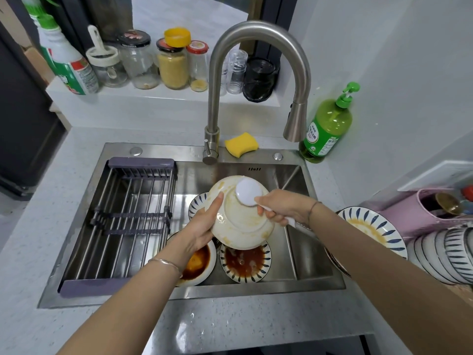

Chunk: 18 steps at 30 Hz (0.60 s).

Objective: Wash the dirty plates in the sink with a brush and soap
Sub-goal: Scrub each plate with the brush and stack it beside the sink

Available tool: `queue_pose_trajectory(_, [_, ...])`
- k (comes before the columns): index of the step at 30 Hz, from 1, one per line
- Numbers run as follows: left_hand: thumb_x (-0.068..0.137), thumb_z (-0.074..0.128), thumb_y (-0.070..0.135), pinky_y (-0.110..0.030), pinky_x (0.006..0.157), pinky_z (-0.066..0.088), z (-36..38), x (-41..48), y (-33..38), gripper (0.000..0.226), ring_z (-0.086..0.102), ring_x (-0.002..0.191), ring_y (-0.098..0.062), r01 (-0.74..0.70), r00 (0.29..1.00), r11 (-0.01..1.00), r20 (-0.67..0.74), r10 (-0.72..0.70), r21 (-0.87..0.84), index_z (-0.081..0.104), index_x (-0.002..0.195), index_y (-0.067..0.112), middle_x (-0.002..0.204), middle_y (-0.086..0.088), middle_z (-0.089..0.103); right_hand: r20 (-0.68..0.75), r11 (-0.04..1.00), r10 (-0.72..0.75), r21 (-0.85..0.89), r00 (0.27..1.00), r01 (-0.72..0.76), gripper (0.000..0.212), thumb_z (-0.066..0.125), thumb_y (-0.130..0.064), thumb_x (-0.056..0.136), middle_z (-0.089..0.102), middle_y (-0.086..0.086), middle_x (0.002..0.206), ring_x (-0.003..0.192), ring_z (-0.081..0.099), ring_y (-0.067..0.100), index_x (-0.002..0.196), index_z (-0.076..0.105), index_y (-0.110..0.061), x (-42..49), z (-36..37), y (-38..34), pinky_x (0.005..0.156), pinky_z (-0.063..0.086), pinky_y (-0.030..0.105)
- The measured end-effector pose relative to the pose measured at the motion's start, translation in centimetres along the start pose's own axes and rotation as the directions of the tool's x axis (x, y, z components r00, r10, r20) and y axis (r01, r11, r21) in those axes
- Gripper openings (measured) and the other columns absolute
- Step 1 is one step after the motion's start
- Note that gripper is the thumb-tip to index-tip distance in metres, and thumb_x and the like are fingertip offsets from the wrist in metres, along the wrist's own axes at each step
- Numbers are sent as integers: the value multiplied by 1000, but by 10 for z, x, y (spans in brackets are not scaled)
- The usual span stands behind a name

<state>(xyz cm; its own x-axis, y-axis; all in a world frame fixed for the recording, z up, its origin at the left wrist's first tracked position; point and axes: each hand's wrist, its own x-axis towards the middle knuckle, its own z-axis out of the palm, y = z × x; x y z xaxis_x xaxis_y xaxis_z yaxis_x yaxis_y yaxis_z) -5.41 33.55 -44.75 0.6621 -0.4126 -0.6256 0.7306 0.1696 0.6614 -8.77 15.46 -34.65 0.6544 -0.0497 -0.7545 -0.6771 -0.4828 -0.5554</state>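
Plate (239, 228) was held tilted above the sink (194, 293), underside turned up and streaked with yellowish residue. Its left rim was clasped by the left grip (204, 226), with the thumb laid across the underside; the other fingers were hidden beneath. The white handle of a brush (248, 192) was wrapped by the closed right grip (281, 208), and the round brush head was pressed against the upper part of the plate's base.

Three dirty plates were seen on the sink floor under the raised one: a sauce-filled plate (245, 263) directly below, a brown-stained dish (198, 265) beside it on the left, and a blue-patterned plate (197, 207) behind, mostly covered.

The sink's left half was taken up by a drying rack (133, 213). A bare strip of steel was left along the right wall. The tap (256, 32) was arched over the back edge, its nozzle well apart from the plate. A soap bottle (329, 124) and a yellow sponge (241, 144) were set at the rear rim. Another soiled plate (373, 229) was lying on the table (230, 326) at the sink's right edge.
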Motion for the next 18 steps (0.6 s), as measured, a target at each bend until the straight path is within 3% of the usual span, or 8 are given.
queue_pose_trajectory(3, [92, 58, 46, -38, 78, 57, -5, 2, 5, 34, 70, 96, -23, -11, 1000, 1000, -25, 10, -12, 63, 109, 17, 102, -8, 74, 51, 997, 41, -65, 998, -38, 35, 35, -31, 104, 34, -2, 55, 33, 27, 6, 79, 49, -10, -8, 3, 9, 35, 26, 16])
queue_pose_trajectory(6, [90, 59, 49, -41, 84, 57, -3, 4, 3, 45, 69, 102, -26, -7, 1000, 1000, -18, 7, -3, 61, 119, 14, 109, -10, 73, 120, 994, 33, -108, 992, -20, 34, 36, -32, 103, 34, -2, 55, 39, 27, 7, 79, 50, -11, -12, 20, 6, 38, 25, 17])
queue_pose_trajectory(9, [86, 61, 51, -40, 88, 56, 0, 3, -3, 58, 68, 105, -26, 12, 1000, 1000, 3, -12, 16, 59, 127, 10, 112, -12, 72, 50, 999, -4, -46, 999, 6, 37, 34, -33, 103, 32, -1, 55, 38, 25, 7, 78, 49, -11, -1, 17, -3, 37, 23, 17])
queue_pose_trajectory(13, [85, 62, 50, -37, 76, 59, -5, 5, 2, 60, 68, 104, -25, -2, 999, 999, -33, 1, -35, 58, 129, 9, 113, -12, 71, 8, 1000, 30, -3, 1000, -30, 38, 33, -32, 104, 33, -2, 56, 33, 26, 5, 77, 49, -11, 2, -2, 9, 35, 24, 15])
queue_pose_trajectory(16, [88, 60, 51, -35, 65, 61, -8, 6, 9, 58, 67, 104, -28, -13, 996, 999, -85, 10, -32, 57, 127, 9, 115, -13, 70, 90, 997, 58, -63, 994, -52, 35, 34, -33, 103, 35, -4, 55, 36, 28, 5, 82, 51, -11, -7, 10, 21, 37, 27, 15])
queue_pose_trajectory(18, [89, 58, 51, -36, 68, 60, -4, 6, 9, 54, 69, 101, -27, -13, 998, 1000, -64, 13, -6, 59, 124, 10, 112, -13, 71, 128, 998, 27, -65, 991, -18, 34, 35, -33, 103, 36, -4, 55, 37, 29, 5, 83, 51, -11, -8, 23, 16, 37, 27, 15])
